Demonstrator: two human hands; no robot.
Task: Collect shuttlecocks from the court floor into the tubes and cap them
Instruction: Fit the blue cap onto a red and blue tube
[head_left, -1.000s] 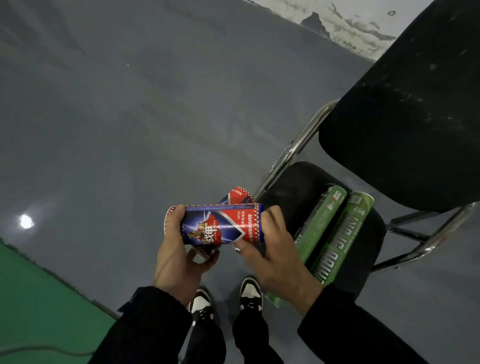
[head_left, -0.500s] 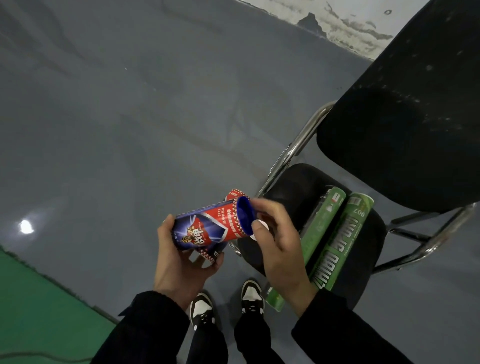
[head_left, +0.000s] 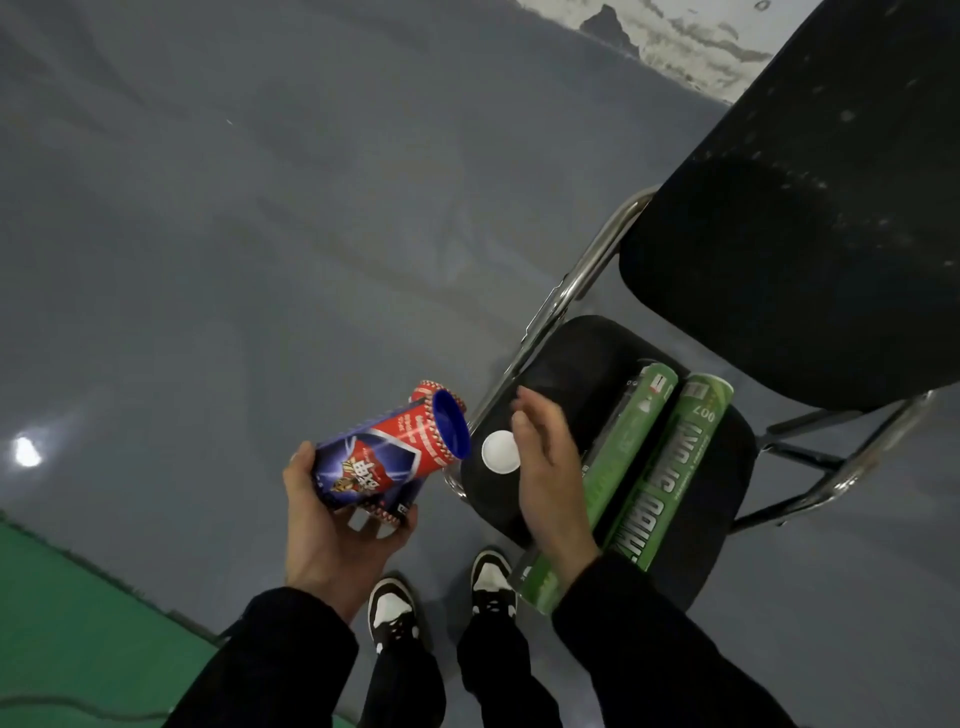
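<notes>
My left hand (head_left: 332, 540) grips two blue-and-red shuttlecock tubes stacked together. The upper tube (head_left: 384, 462) tilts up to the right, and its open blue end faces my right hand. Only the red end of the second tube (head_left: 434, 388) shows behind and below it. Just right of that opening, my right hand (head_left: 550, 483) holds a round white cap (head_left: 500, 451), a small gap away from the tube. Two green tubes (head_left: 628, 441) (head_left: 675, 467) lie side by side on the black chair seat (head_left: 566, 364). No loose shuttlecocks are visible.
The black chair's backrest (head_left: 805, 234) and chrome frame (head_left: 571, 280) fill the right side. Grey floor (head_left: 260, 234) spreads to the left, with green court surface (head_left: 78, 623) at the lower left. My black-and-white shoes (head_left: 392, 613) stand below the hands.
My right hand has pulled the white cap off the upper tube's end and drawn back to the right. My left hand has tilted the tube so its open blue end shows.
</notes>
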